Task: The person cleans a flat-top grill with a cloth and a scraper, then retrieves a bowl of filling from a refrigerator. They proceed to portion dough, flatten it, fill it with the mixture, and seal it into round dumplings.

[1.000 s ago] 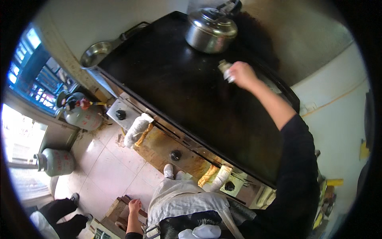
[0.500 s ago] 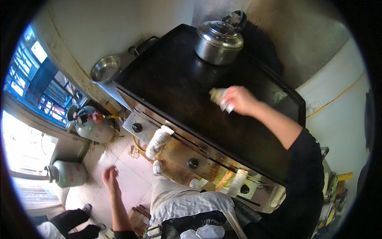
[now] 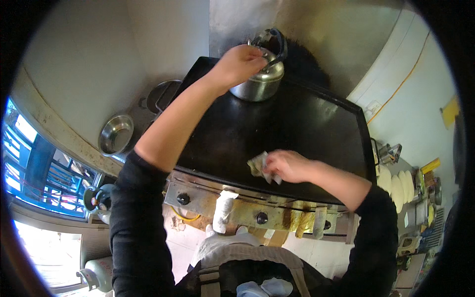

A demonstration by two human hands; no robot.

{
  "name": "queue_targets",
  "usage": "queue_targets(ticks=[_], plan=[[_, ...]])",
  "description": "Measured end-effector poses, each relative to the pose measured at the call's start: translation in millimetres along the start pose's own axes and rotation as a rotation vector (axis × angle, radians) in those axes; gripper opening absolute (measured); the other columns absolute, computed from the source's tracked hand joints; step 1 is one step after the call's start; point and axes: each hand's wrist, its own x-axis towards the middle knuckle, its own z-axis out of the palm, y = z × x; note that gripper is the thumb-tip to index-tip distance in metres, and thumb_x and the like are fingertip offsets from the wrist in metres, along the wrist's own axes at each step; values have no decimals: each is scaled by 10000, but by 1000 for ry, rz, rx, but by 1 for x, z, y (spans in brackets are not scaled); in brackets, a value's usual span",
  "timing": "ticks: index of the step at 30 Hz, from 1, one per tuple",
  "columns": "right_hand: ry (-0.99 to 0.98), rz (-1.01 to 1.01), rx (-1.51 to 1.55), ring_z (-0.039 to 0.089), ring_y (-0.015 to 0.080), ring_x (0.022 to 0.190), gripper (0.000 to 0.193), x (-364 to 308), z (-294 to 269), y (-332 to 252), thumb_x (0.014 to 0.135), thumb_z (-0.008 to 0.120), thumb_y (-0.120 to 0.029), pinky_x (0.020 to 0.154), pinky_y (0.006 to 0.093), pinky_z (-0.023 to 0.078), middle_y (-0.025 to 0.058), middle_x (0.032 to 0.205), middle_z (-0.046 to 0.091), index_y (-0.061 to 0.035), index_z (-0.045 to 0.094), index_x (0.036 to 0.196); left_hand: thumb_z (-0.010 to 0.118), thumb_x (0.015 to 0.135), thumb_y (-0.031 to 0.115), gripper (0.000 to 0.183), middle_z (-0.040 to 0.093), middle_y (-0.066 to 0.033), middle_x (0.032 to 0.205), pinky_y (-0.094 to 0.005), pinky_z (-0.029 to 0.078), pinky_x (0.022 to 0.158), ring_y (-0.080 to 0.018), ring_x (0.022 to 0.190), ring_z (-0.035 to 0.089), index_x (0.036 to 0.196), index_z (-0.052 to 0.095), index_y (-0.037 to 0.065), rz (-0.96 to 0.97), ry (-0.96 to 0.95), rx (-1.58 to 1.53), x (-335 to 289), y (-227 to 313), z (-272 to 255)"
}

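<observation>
A steel kettle (image 3: 256, 91) with a black loop handle (image 3: 283, 45) stands at the far edge of a black flat griddle (image 3: 311, 123). My left hand (image 3: 242, 60) reaches over the griddle to the kettle's top, fingers curled together at the lid. What lies between its fingertips is hidden by the hand. Closer to me, my right hand (image 3: 287, 166) is closed on a folded cloth (image 3: 258, 164), greyish white with a yellow-green side, low over the griddle's front half.
A round steel bowl (image 3: 118, 134) and a dark pan (image 3: 162, 94) lie left of the griddle. Black control knobs (image 3: 183, 198) and a white wrapped bundle (image 3: 225, 210) line its front. Stacked white plates (image 3: 397, 185) are at right. Gas cylinders (image 3: 99, 274) stand on the left.
My left hand has gone from low at my left side up to the kettle's top. My right hand, still holding the cloth, has come nearer to the griddle's front. The view has turned.
</observation>
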Motion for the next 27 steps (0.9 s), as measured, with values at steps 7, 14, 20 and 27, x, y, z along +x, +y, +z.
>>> queue_targets(ticks=[7,14,20,27], plan=[[20,401,-291,641,274,885,183,-95,-15,7,809,602,-205,774,422,539,64,875,661,-233,719,947,685,778,327,334,721,-150,928,-385,549,742,-282,873,698,911,727,24,-100,227,617,187,-25,71],[61,412,-297,661,281,793,88,-114,-5,17,794,641,-91,718,394,546,74,859,674,-119,717,828,610,896,120,101,612,-164,715,-441,459,446,-290,540,576,925,654,34,-124,348,-445,272,-123,30],[163,291,-189,659,282,806,132,-111,-10,23,740,632,-72,707,388,546,71,840,664,-130,718,821,529,948,231,351,596,-157,599,-424,447,492,-291,491,531,665,584,31,-281,585,-777,169,-100,-27],[234,337,-171,659,290,828,120,-107,-11,13,698,662,-55,711,380,543,70,835,670,-116,719,784,550,948,143,244,472,16,586,-205,349,433,-81,464,426,716,491,98,-296,494,-794,101,-52,-39]])
